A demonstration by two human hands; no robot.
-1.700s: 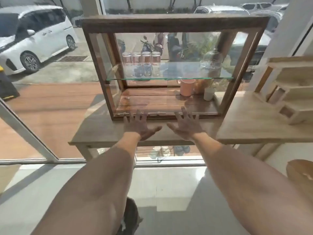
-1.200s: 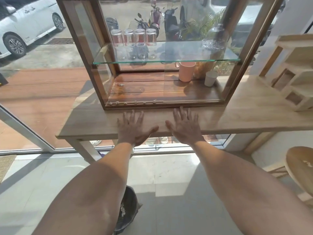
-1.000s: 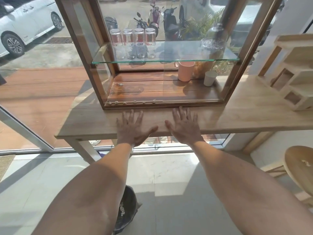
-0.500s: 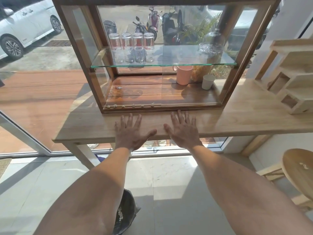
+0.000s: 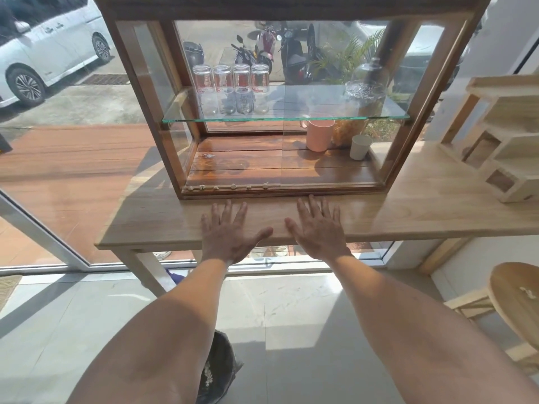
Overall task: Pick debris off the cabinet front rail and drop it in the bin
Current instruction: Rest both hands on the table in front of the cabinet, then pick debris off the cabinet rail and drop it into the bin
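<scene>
Six or so pale bits of debris (image 5: 232, 187) sit strung along the cabinet front rail (image 5: 280, 190), left half only. Both hands, left hand (image 5: 227, 233) and right hand (image 5: 316, 228), lie flat and empty on the tabletop (image 5: 423, 211), just short of it (poised to pinch, likely). Below the left forearm waits the bin (image 5: 218, 371).

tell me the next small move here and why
Probably reach the left hand forward to pinch a debris piece on the cabinet front rail. Both hands are flat and empty on the table, the right hand farther from the bits.
</scene>
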